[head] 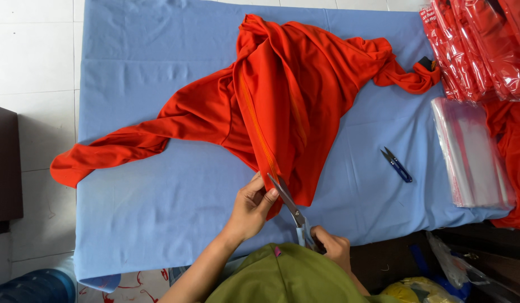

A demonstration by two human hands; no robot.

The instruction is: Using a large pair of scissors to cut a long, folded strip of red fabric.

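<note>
1. Pale blue cloth (159,202) covers a table that fills most of the frame, with white floor tiles (30,62) showing along the left edge and top.
2. At the centre of the frame lies a crumpled bright orange-red knit garment (293,95), one sleeve stretched toward the left edge and another twisted toward the upper right.
3. Its lower point hangs toward the bottom centre, where the left hand (251,210) pinches the fabric edge between thumb and fingers, closed on the cloth.
4. Just right of that hand, the metal-bladed scissors (291,207) have their blades partly open, tips against the garment's edge.
5. The right hand (330,247), at the bottom centre, is wrapped around the scissor handles, fingers curled shut on them.
6. A small blue thread snipper (396,164) lies alone on the cloth, right of centre, well apart from the garment.
7. Further right, a stack of clear plastic bags (473,151) rests at the table's edge.
8. Red packaged items in plastic (479,45) are piled in the upper right corner.
</note>
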